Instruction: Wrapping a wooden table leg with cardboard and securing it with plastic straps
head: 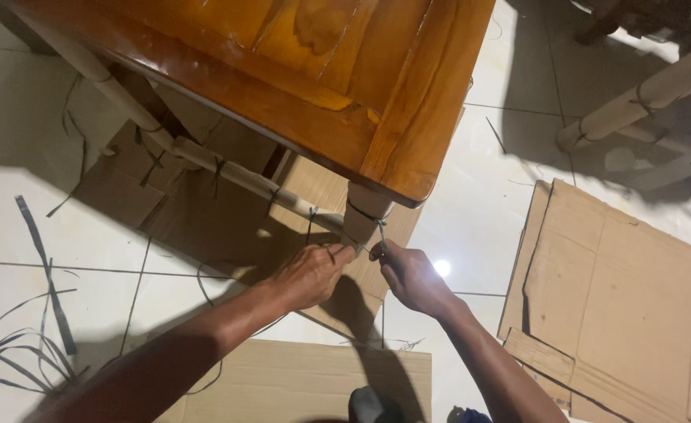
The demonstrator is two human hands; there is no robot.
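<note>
At the lower left of the frame, a loose tangle of dark straps (16, 345) lies on the white tiled floor (16, 117), too knotted to count, with one longer strip running up toward the left edge. Above it, one varnished wooden table (282, 70) fills the upper middle, seen from over its corner. Under it run two rails (228, 168) wrapped in brown cardboard and tied at intervals with thin dark ties; at least four ties show along the nearer rail. One flattened cardboard sheet (173, 204) lies beneath the table.

In the centre, the one table leg (365, 211) in view is wrapped in cardboard, and one dark tie (370, 218) circles it just below the tabletop, its loose ends hanging down toward the hands. The left hand (310, 274) presses against the wrapping at the leg's base, fingers curled onto the cardboard. The right hand (412, 276) is clenched just beside it, pinching the end of the tie.

Along the bottom edge lies a second cardboard sheet (298, 384). At the right, a third, larger sheet (627, 313) lies flat, and at the upper right another wrapped piece of furniture (643, 98) stands, with two ties visible.
</note>
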